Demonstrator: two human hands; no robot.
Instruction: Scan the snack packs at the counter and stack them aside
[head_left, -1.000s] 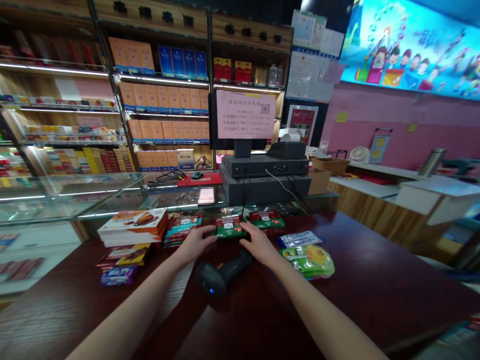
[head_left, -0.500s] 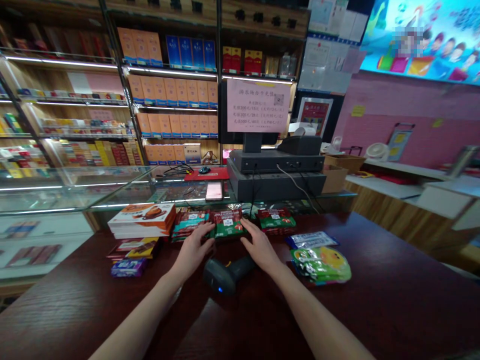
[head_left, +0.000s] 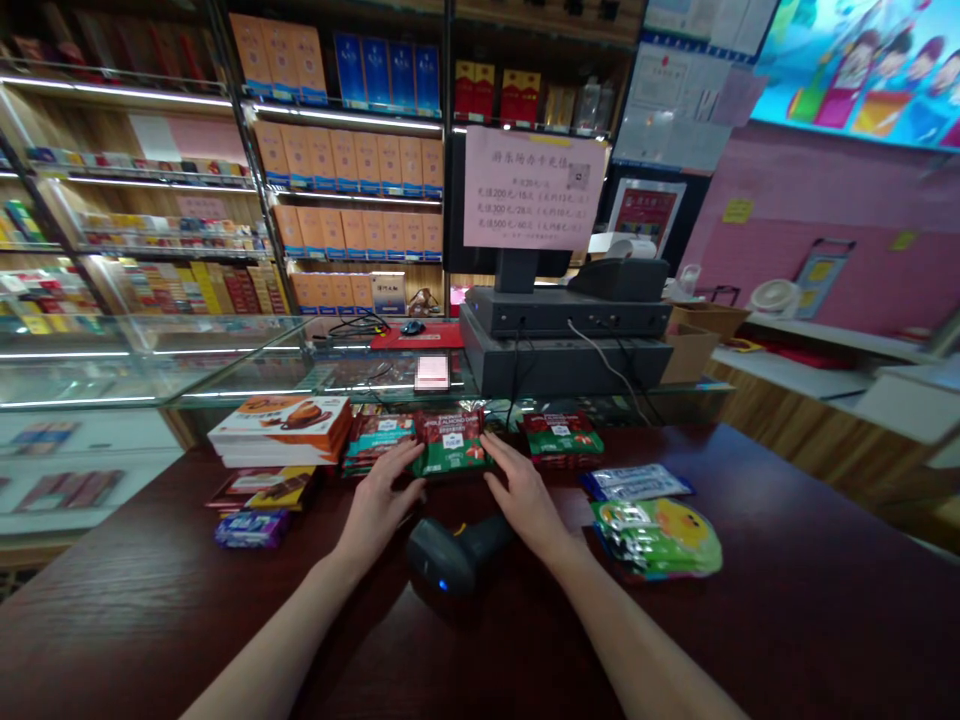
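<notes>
Plainly, one red-and-green packet (head_left: 452,445) is lying between left hand (head_left: 381,502) and right hand (head_left: 526,498); both are resting apart at its edges, unclenched; one scanner (head_left: 444,556) is lying nearby.

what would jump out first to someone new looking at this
Probably the pink sign with Chinese writing, on the back of the monitor in the upper middle, and the bright cartoon screen at the top right. Nearer, the left hand and right hand flank a red and green packet, with a dark scanner showing a blue light in front of it.
</notes>
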